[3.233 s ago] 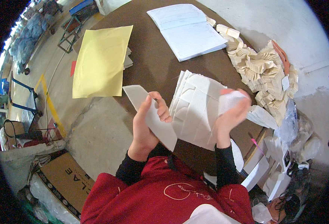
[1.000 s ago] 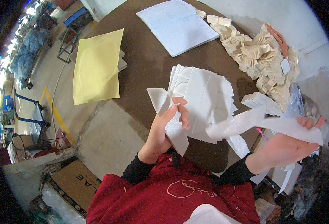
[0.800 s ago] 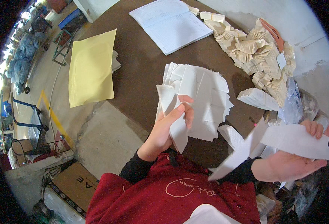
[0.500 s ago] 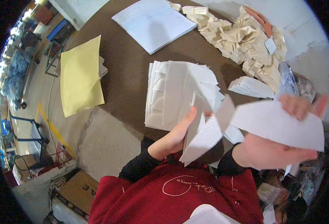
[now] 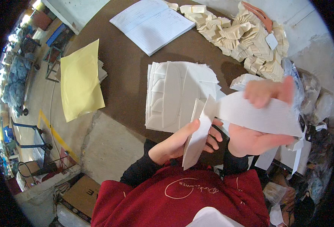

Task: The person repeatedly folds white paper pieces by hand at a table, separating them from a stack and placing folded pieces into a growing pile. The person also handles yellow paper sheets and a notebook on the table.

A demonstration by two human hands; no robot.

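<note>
My left hand (image 5: pixel 178 143) is closed around a thin bundle of white cut pieces (image 5: pixel 198 142), thumb on the near face and fingertips showing past the other side. To its right, my right hand (image 5: pixel 252 140), slightly blurred, grips a curved, finely ribbed white piece (image 5: pixel 263 113). Fingers lap over its upper edge, and the palm shows below it. One end of this piece meets the bundle. Just beyond my left hand, overlapping stacks of similar white round-edged pieces (image 5: pixel 174 94) lie on the brown table (image 5: pixel 125 79).
An open notebook (image 5: pixel 152 24) lies at the far side. Cream folded bundles (image 5: pixel 246 38) are heaped at the far right, beside clear plastic bags (image 5: pixel 311 90). A yellow sheet (image 5: pixel 81 81) covers some pieces at the left table edge. A cardboard box (image 5: pixel 78 196) stands lower left.
My right hand has moved left with the ribbed piece, toward the bundle. The fanned pieces in my left hand now stand closer together, and more of its fingers show.
</note>
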